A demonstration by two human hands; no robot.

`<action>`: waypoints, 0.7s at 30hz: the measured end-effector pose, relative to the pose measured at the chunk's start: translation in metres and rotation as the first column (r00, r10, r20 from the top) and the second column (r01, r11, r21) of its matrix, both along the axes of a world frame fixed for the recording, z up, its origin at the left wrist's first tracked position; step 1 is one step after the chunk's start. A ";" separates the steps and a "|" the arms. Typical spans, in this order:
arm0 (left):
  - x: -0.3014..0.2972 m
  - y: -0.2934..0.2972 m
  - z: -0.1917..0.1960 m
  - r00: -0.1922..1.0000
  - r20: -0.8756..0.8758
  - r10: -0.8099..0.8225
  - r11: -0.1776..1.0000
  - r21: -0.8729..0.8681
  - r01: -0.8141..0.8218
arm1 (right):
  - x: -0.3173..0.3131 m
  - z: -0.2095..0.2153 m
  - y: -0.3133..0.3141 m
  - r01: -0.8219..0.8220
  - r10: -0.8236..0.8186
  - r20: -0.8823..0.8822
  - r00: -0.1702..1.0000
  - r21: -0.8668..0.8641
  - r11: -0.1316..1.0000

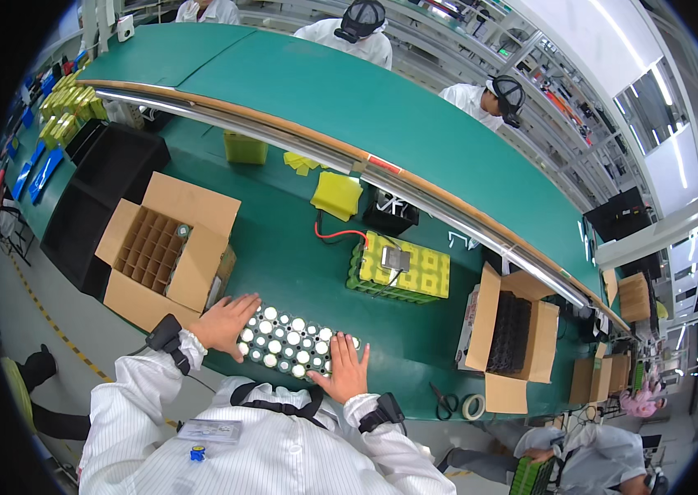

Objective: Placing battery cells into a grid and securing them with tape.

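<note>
Striped coat: white, nearest the camera at 6 o'clock, with a clear badge holder (210, 431) and a small blue clip (198, 453) on the chest.
Clock centre: the cell block (293, 338), a slab of round white-topped cells lying on the green table (423, 355) just beyond the coat, cell ends facing up.
Left hand: the left hand (225, 323) lies against the block between 9 and 10 o'clock, fingers straight and close together, thumb apart toward the near edge.
Right hand: the right hand (345, 370) covers the block's end at 4 o'clock, fingers extended and slightly spread, thumb pointing to 9; how firmly either hand presses, I cannot tell.
Wristbands: black devices sit on both wrists, the left one (169, 340) and the right one (382, 412).
Yellow pack: at 2 o'clock, the wrapped pack (423, 268) bears a small silver device (396, 259); a red lead (340, 236) leaves its far left corner.
Divided carton: at 10 o'clock, the open carton (202, 268) has a cardboard grid inside, one cell showing at its far right corner.
Second carton: at 3 o'clock, the flapped box (481, 322) holds black inserts (509, 334).
Cutting tools: at 4 o'clock, black scissors (445, 404) lie just beside a tape roll (473, 407).
Yellow sheets: between 12 and 1, a folded stack (336, 195).
</note>
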State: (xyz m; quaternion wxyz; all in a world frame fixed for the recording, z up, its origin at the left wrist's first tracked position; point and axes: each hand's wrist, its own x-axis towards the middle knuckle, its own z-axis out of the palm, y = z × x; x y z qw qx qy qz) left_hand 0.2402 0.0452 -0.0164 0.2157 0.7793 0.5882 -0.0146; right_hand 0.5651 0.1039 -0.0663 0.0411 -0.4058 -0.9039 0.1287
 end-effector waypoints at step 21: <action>-0.004 0.007 -0.003 0.998 0.006 0.057 0.996 -0.068 -0.057 | -0.009 -0.007 0.002 0.033 -0.033 0.008 0.999 0.044 0.998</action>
